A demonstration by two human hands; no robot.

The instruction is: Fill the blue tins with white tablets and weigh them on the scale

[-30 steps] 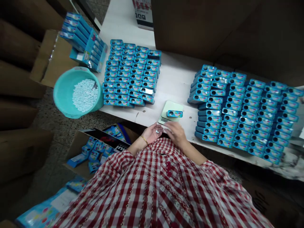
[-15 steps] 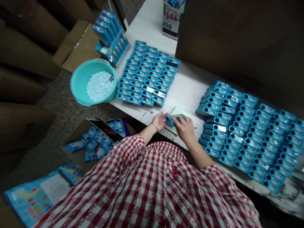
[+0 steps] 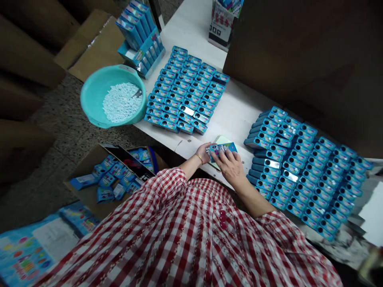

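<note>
In the head view my right hand [image 3: 231,166] grips a small blue box [image 3: 223,147] from above, its fingers laid across the printed face. The box lies on its side, its left end at my left hand [image 3: 203,154]. That hand is cupped, with a few small white pellets [image 3: 208,150] showing at its fingers by the end of the box. Under the box, a pale green-white flat thing [image 3: 222,139] rests on the table; hands and box partly cover it.
Upright blue boxes with round holes stand in rows, one block [image 3: 182,89] ahead and another [image 3: 299,171] at right. A turquoise basin [image 3: 86,93] of white pellets is at left. Below it, a carton [image 3: 89,201] holds blue packs. A brown panel [image 3: 287,52] rises behind the white table [image 3: 191,28].
The box in my right hand has turned so its broad printed face now shows. White pellets now appear at my left hand. The whole view has shifted slightly.
</note>
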